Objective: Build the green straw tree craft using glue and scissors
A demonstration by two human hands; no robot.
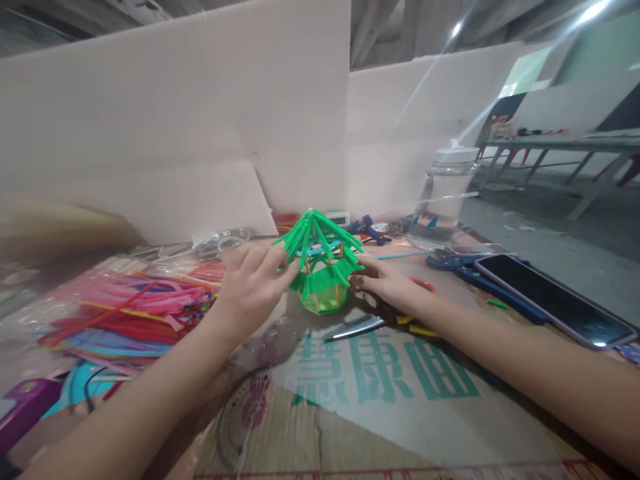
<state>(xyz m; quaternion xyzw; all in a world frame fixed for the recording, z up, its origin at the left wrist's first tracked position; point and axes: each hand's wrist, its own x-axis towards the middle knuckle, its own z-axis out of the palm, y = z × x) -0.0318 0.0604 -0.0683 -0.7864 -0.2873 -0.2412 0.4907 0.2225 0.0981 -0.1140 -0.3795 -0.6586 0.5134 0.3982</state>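
A small green pavilion model [320,280], its pointed roof made of fuzzy pipe cleaners on thin wooden posts, stands upright in the middle of the table. My left hand [257,277] grips its left side with bent fingers, thumb against the lower fringe. On the opposite side my right hand [377,280] has its fingers curled at the model's edge; its fingertips are partly in shadow. Beneath my right wrist lie scissors [355,328], blades pointing left, with an orange handle partly hidden by the wrist. Yellow pieces [423,330] rest close by.
Bundles of coloured pipe cleaners [135,313] are heaped at left, near a purple tool [30,407]. At right are a phone [555,300], dark blue pliers [450,263] and a clear water bottle [443,200]. A blue glue gun [370,230] lies behind the model, before white boards [300,133].
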